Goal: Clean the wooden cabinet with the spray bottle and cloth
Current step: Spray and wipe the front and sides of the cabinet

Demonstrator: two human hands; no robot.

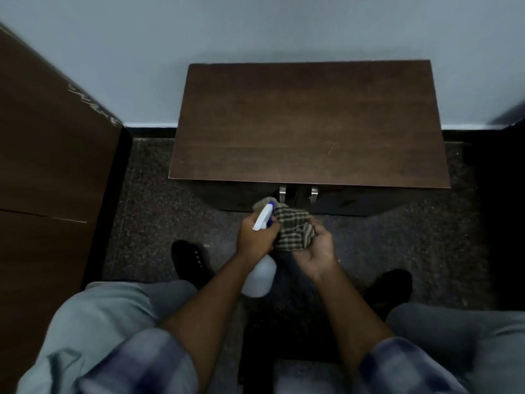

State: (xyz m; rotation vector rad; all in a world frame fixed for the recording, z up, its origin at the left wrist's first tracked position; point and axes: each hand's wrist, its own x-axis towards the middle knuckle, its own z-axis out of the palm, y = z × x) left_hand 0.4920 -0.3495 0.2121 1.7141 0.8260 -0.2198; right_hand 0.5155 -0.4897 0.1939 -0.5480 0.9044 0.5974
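Note:
The low dark wooden cabinet (306,123) stands against the wall, its bare top facing me and two metal door handles (298,194) on its front. In front of the doors, my left hand (255,237) grips the neck of a white spray bottle (261,275) with a blue-tipped nozzle pointing toward the cabinet. My right hand (316,251) holds a bunched checked cloth (294,230) right beside the nozzle. Both hands hover below the cabinet's front edge, apart from it.
A tall brown wooden panel (51,166) rises on the left. The floor is dark speckled carpet (147,217). My knees in grey trousers and my two dark feet (190,263) sit close to the cabinet. A dark object edges in at the right (505,194).

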